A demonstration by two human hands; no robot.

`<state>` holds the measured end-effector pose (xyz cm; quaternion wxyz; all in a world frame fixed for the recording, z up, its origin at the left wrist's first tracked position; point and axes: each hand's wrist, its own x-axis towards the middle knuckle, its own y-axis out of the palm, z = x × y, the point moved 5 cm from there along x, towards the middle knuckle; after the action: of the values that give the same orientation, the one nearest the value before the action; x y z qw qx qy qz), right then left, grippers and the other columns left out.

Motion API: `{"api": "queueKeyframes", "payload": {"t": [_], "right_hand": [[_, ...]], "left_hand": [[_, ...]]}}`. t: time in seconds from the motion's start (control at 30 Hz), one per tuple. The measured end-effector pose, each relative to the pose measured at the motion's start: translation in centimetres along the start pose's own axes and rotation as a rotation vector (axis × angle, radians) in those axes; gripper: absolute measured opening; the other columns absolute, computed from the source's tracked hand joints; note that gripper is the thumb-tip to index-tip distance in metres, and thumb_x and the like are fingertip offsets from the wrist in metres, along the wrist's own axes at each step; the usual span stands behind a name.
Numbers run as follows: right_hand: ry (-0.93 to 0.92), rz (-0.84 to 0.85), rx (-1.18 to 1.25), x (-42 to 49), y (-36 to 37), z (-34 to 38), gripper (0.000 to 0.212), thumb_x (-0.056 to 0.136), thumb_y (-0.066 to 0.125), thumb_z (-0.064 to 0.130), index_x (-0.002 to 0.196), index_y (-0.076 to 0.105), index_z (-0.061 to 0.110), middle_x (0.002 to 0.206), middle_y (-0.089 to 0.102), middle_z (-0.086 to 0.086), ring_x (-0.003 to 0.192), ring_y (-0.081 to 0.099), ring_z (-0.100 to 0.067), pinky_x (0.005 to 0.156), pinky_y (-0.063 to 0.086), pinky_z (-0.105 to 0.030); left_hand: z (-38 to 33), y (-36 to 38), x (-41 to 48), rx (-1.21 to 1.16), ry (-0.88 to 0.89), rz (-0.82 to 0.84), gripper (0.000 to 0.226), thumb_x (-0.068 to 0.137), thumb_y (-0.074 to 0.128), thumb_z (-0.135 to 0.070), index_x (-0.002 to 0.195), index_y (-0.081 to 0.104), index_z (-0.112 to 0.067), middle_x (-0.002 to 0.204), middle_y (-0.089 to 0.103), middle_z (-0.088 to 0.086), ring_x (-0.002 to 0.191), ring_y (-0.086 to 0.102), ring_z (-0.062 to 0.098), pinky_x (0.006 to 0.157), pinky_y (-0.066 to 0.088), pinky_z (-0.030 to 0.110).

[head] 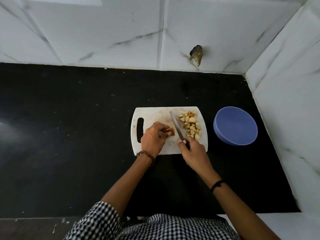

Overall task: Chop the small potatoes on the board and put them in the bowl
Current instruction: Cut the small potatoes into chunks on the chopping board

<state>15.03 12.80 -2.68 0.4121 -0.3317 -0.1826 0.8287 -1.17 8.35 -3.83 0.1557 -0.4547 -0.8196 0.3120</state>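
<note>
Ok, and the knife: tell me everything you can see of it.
The knife has a long, narrow, silvery blade that looks like metal and a dark handle, mostly hidden in the right hand, which grips it. It slants across the white cutting board, tip pointing away from the person, between the pile of chopped potato pieces and the potato piece held by the left hand. Whether its edge touches the board cannot be told.
</note>
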Motion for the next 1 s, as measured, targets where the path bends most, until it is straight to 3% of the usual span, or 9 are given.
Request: {"api": "queueKeyframes", "payload": {"t": [0.1, 0.2, 0.37, 0.47, 0.67, 0.83, 1.0], "right_hand": [[-0.032, -0.006, -0.032, -0.7, 0.3, 0.1, 0.022, 0.104, 0.044, 0.042, 0.108, 0.054, 0.023, 0.081, 0.062, 0.004, 0.070, 0.062, -0.006, 0.056, 0.039, -0.016], [-0.112, -0.025, -0.096, -1.4, 0.6, 0.5, 0.021, 0.105, 0.041, 0.039, 0.105, 0.052, 0.021, 0.076, 0.059, 0.004, 0.064, 0.060, -0.005, 0.053, 0.040, -0.016], [-0.230, -0.060, -0.261, -1.5, 1.2, 1.0, 0.022, 0.107, 0.035, 0.038, 0.109, 0.048, 0.021, 0.078, 0.059, 0.005, 0.068, 0.060, -0.009, 0.059, 0.053, -0.033], [-0.259, -0.068, -0.337, -1.3, 1.7, 1.3, 0.024, 0.107, 0.033, 0.039, 0.115, 0.047, 0.022, 0.080, 0.060, 0.005, 0.069, 0.061, -0.009, 0.059, 0.054, -0.033], [-0.243, -0.107, -0.490, -1.5, 2.3, 1.4, 0.025, 0.106, 0.028, 0.039, 0.122, 0.038, 0.023, 0.079, 0.062, 0.000, 0.067, 0.064, -0.016, 0.060, 0.058, -0.041], [-0.167, -0.087, -0.571, -1.4, 3.1, 1.6, 0.030, 0.106, 0.024, 0.038, 0.126, 0.032, 0.017, 0.082, 0.064, -0.009, 0.070, 0.066, -0.027, 0.064, 0.057, -0.047], [-0.123, -0.079, -0.644, -1.4, 3.9, 1.7, 0.038, 0.106, 0.034, 0.030, 0.139, 0.024, 0.013, 0.096, 0.065, -0.016, 0.082, 0.067, -0.034, 0.072, 0.057, -0.049]], "left_hand": [[-0.1, 0.1, -0.2, 0.007, 0.024, -0.026, 0.032, 0.083, 0.048, -0.041, 0.097, 0.074, -0.028, 0.094, 0.063, -0.012, 0.079, 0.061, 0.005, 0.061, 0.055, 0.029], [0.2, 0.3, -0.3, 0.025, 0.027, -0.062, 0.015, 0.085, 0.066, -0.034, 0.095, 0.075, -0.028, 0.090, 0.060, -0.013, 0.072, 0.058, 0.005, 0.058, 0.054, 0.030], [0.4, 0.3, -0.2, 0.040, 0.053, -0.070, 0.012, 0.084, 0.072, -0.026, 0.094, 0.076, -0.024, 0.089, 0.060, -0.008, 0.072, 0.057, 0.009, 0.059, 0.053, 0.031], [0.5, 0.4, 0.0, 0.053, 0.051, -0.051, 0.012, 0.084, 0.072, -0.025, 0.095, 0.075, -0.022, 0.088, 0.060, -0.007, 0.070, 0.057, 0.008, 0.060, 0.053, 0.026], [0.8, 0.5, 0.4, 0.049, 0.013, -0.041, 0.010, 0.083, 0.073, -0.024, 0.090, 0.074, -0.018, 0.082, 0.057, -0.017, 0.067, 0.053, 0.000, 0.053, 0.036, 0.007], [1.0, 0.6, 0.5, 0.065, 0.010, -0.038, 0.007, 0.083, 0.073, -0.023, 0.087, 0.075, -0.019, 0.081, 0.060, -0.015, 0.068, 0.054, 0.000, 0.052, 0.035, 0.010], [0.6, 0.4, 0.6, 0.090, 0.059, -0.030, 0.009, 0.084, 0.072, -0.021, 0.091, 0.076, -0.017, 0.086, 0.064, -0.007, 0.070, 0.058, 0.008, 0.052, 0.035, 0.015]]}}
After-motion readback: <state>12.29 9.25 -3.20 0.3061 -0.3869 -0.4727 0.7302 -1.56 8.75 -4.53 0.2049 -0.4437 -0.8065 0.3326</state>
